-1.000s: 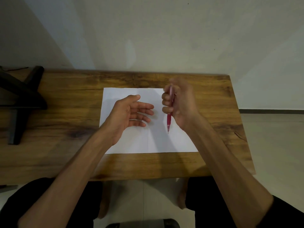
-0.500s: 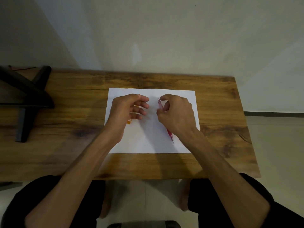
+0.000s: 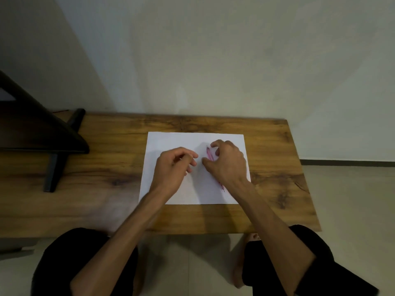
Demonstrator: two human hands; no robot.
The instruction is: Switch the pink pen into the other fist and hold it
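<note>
On the wooden table (image 3: 106,167), seen from the head camera, a white sheet of paper (image 3: 171,142) lies under both hands. The right hand (image 3: 228,165) curls its fingers around a red pen (image 3: 209,154) lying slanted on the sheet. The left hand (image 3: 173,167), just beside it, has loosely curled fingers; whether they hold anything cannot be told.

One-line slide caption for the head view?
Right hand over a red pen lying on white paper sheet, left hand curled beside it.

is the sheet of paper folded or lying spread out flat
Spread flat. The paper lies open on the wooden table, all four edges straight with no visible fold, under both hands and the red pen.
</note>
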